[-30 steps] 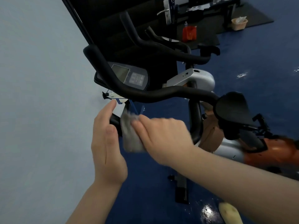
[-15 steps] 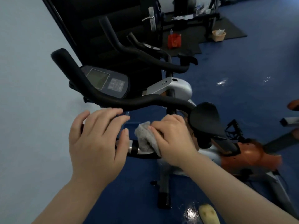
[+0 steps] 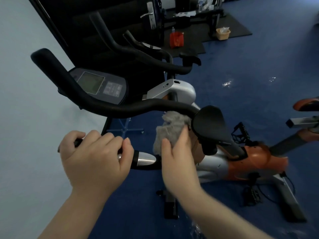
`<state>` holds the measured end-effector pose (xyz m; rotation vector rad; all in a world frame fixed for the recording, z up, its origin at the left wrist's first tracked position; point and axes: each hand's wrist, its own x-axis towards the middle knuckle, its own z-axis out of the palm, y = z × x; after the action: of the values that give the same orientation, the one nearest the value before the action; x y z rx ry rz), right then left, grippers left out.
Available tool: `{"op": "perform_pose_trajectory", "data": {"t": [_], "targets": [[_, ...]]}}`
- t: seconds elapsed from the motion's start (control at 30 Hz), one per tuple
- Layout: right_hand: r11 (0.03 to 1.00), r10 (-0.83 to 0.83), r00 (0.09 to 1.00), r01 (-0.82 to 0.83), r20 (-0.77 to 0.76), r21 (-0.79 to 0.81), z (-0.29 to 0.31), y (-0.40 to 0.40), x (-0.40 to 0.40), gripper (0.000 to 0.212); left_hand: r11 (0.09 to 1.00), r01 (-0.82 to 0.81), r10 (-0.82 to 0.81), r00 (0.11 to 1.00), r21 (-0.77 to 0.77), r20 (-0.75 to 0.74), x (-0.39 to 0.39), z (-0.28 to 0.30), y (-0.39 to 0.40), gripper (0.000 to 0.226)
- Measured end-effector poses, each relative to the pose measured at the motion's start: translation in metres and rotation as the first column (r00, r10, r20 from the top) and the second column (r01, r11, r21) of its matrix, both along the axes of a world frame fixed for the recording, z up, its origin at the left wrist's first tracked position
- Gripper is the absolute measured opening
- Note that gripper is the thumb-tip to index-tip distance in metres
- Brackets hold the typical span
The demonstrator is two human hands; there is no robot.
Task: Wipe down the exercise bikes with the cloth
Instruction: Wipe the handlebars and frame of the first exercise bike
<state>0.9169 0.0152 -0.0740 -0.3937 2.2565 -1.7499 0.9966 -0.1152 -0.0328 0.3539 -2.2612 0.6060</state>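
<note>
Both hands work at the near exercise bike (image 3: 241,161). Left hand (image 3: 96,159) is curled around the lower handlebar (image 3: 145,160), beside its silver sensor. Right hand (image 3: 177,157) grips a bunched grey cloth (image 3: 170,131), pressing it to the upright bar just beyond that hand, under the upper handlebar (image 3: 138,107), beside the black seat (image 3: 210,121).
</note>
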Motion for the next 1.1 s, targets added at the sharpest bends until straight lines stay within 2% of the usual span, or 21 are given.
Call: {"op": "perform_pose_trajectory", "data": {"t": [0.07,0.1,0.17,0.2,0.27,0.3,0.37,0.43,0.5,0.6,0.67,0.73,0.77,0.8,0.87,0.93,1.03,1.07,1.1], "targets": [[0.998,-0.037,0.999,0.038,0.016,-0.040,0.001,-0.001,-0.006,0.061,1.000,0.008,-0.009,1.000,-0.007,-0.013,-0.001,-0.001,0.000,0.045],[0.999,-0.049,0.998,0.049,0.051,-0.008,-0.001,-0.005,-0.022,0.060,1.000,0.012,-0.012,1.000,-0.012,-0.012,-0.002,-0.001,0.000,0.045],[0.991,-0.097,0.972,0.075,0.216,0.107,0.009,-0.015,-0.048,0.060,1.000,0.015,-0.014,1.000,-0.019,0.006,-0.001,0.000,-0.001,0.046],[0.991,-0.097,0.973,0.074,0.210,0.114,0.011,-0.014,-0.047,0.057,1.000,0.013,-0.013,1.000,-0.018,0.008,-0.001,0.001,-0.001,0.046],[0.995,-0.092,0.985,0.084,0.147,0.057,0.003,-0.007,-0.024,0.035,1.000,0.006,-0.006,1.000,-0.008,0.006,-0.001,-0.001,0.000,0.046],[0.996,-0.084,0.983,0.084,0.165,0.003,0.003,-0.003,-0.014,0.023,1.000,0.004,-0.004,1.000,-0.008,0.000,-0.001,-0.002,0.001,0.046],[0.992,-0.039,0.958,0.071,0.285,-0.102,0.007,-0.002,-0.021,0.021,1.000,0.009,-0.010,1.000,-0.012,-0.017,-0.003,-0.002,0.000,0.045],[0.951,-0.062,0.853,0.208,0.518,-0.229,0.008,-0.011,-0.042,0.036,1.000,0.013,-0.013,1.000,-0.015,-0.005,-0.003,0.000,0.000,0.045],[0.892,-0.081,0.743,0.351,0.664,-0.285,0.012,-0.016,-0.027,0.036,1.000,0.008,-0.008,1.000,-0.011,-0.005,-0.002,0.000,0.001,0.045],[0.873,-0.162,0.719,0.423,0.675,-0.242,0.014,-0.017,0.027,0.033,1.000,0.014,-0.014,1.000,-0.015,-0.021,-0.002,-0.003,0.000,0.045],[0.835,-0.156,0.589,0.508,0.793,-0.213,0.007,-0.021,0.008,0.030,1.000,0.020,-0.021,1.000,-0.019,-0.020,-0.001,-0.003,-0.001,0.045],[0.758,-0.077,0.450,0.606,0.890,-0.240,0.017,-0.020,-0.026,0.042,0.999,0.020,-0.020,1.000,-0.027,-0.005,-0.001,-0.001,-0.001,0.045],[0.734,-0.057,0.426,0.631,0.903,-0.251,0.020,-0.021,-0.030,0.043,0.999,0.013,-0.014,1.000,-0.031,-0.003,0.000,-0.001,-0.001,0.045],[0.739,-0.050,0.460,0.614,0.886,-0.277,0.018,-0.021,-0.025,0.040,0.999,0.009,-0.009,1.000,-0.032,-0.001,0.000,-0.002,0.000,0.045],[0.839,-0.146,0.614,0.492,0.776,-0.232,0.010,-0.024,0.001,0.030,1.000,0.001,-0.001,1.000,-0.024,-0.001,0.001,-0.005,0.000,0.045],[0.838,-0.166,0.628,0.496,0.761,-0.226,0.008,-0.025,0.004,0.029,1.000,-0.003,0.003,1.000,-0.021,-0.007,0.000,-0.004,-0.001,0.044],[0.764,-0.029,0.529,0.559,0.848,-0.322,0.014,-0.018,-0.030,0.040,1.000,-0.009,0.009,1.000,-0.023,0.007,0.000,-0.003,-0.001,0.044],[0.773,-0.049,0.558,0.546,0.828,-0.322,0.013,-0.016,-0.031,0.036,1.000,-0.013,0.013,1.000,-0.022,0.006,0.000,-0.004,0.000,0.044],[0.817,-0.084,0.655,0.477,0.751,-0.324,0.007,-0.015,-0.024,0.028,1.000,-0.015,0.015,1.000,-0.018,0.003,0.000,-0.004,0.000,0.044]]}}
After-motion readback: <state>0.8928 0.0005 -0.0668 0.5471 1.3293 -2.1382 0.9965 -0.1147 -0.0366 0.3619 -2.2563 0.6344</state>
